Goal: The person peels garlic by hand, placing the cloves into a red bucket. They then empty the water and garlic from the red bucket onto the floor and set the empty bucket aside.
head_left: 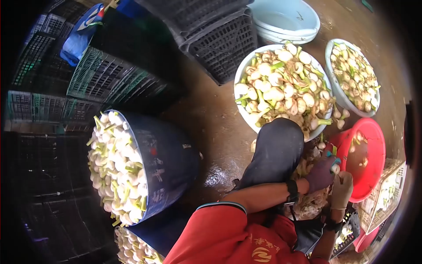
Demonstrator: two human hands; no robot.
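My left hand, in a purple glove with teal at the fingertips, is closed around a garlic bulb with a short green stem. From below, my right hand in a beige glove meets it, fingers closed against the same bulb. Beneath both hands lies a heap of pale garlic skins. Beside them stands a tilted red bucket with a few bulbs inside. Past my knee, a light-blue tub is piled with unpeeled, brownish garlic.
A second tub of garlic stands at the right. Cleaned white bulbs fill a dark-blue barrel at the left. Black crates and stacked pale-blue basins are at the back. A cream crate sits beside the red bucket.
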